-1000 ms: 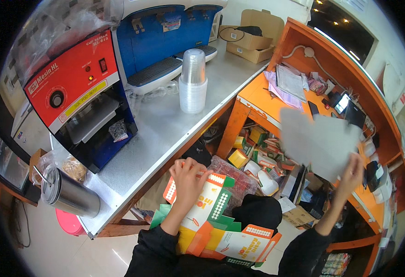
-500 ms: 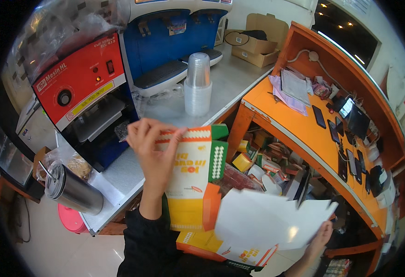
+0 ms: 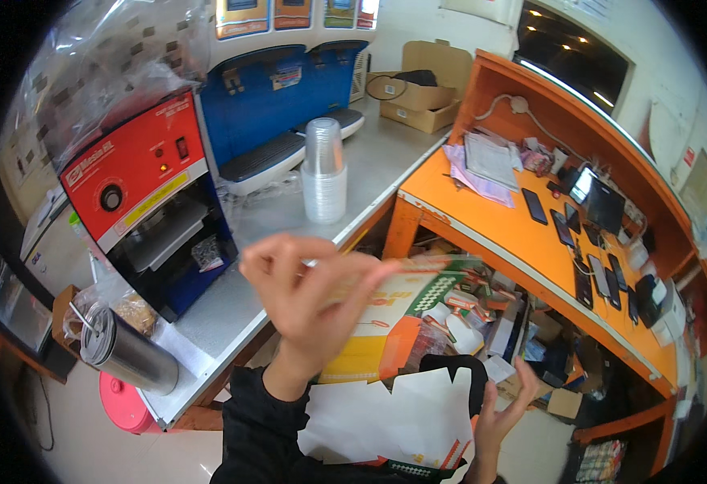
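Observation:
My left hand (image 3: 309,294), blurred by motion, grips the top edge of a flat cardboard box blank (image 3: 394,323) printed white, yellow, orange and green. That blank tilts away behind the fingers. Below it, on my lap, rests another box blank with its plain white side (image 3: 385,415) up and a notched upper edge. A strip of printed cardboard shows under its lower edge. Beside its right edge is my right hand (image 3: 498,415), fingers spread and holding nothing.
On the steel counter stand a red cup sealer (image 3: 139,173), stacked clear plastic cups (image 3: 323,181) and a steel tumbler (image 3: 127,351) with a straw. Phones (image 3: 535,206) lie on the orange desk (image 3: 482,218). Cartons and litter (image 3: 470,323) fill the space beneath.
My right hand has let go of the white-sided blank, which now lies lower and further left on my lap. My left hand has moved right and down, tilting its blank.

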Action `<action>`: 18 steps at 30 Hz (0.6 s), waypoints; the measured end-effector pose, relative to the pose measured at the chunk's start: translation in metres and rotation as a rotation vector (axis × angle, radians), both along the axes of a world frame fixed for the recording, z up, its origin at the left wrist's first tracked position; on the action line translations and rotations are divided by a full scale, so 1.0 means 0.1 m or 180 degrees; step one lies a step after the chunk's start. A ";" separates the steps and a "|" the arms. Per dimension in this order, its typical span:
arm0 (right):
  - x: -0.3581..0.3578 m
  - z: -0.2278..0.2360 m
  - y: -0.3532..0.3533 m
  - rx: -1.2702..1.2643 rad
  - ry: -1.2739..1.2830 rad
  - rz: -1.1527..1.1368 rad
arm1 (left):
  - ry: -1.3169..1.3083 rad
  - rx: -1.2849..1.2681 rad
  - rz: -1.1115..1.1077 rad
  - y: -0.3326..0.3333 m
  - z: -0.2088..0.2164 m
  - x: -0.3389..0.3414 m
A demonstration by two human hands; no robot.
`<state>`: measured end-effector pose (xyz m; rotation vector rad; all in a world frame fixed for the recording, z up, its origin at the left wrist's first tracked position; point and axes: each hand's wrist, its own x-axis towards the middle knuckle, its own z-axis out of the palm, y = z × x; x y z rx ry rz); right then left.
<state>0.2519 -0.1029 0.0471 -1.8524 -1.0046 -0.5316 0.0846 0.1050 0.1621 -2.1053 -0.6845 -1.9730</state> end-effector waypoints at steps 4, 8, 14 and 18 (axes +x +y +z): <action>0.01 0.65 0.15 0.0528 -0.0941 0.0309 | 0.0486 0.0374 -0.0397 -0.32 -0.08 0.19; 0.00 0.93 0.36 0.0468 -0.1138 0.0715 | 0.0712 0.0613 -0.0655 -0.43 -0.13 0.28; 0.03 0.95 0.51 0.0950 -0.1668 0.0874 | 0.0898 0.0558 -0.0116 -0.51 0.00 0.31; 0.11 1.01 0.54 0.0849 -0.1859 0.0878 | 0.1983 0.0683 -0.0322 -0.45 0.18 0.30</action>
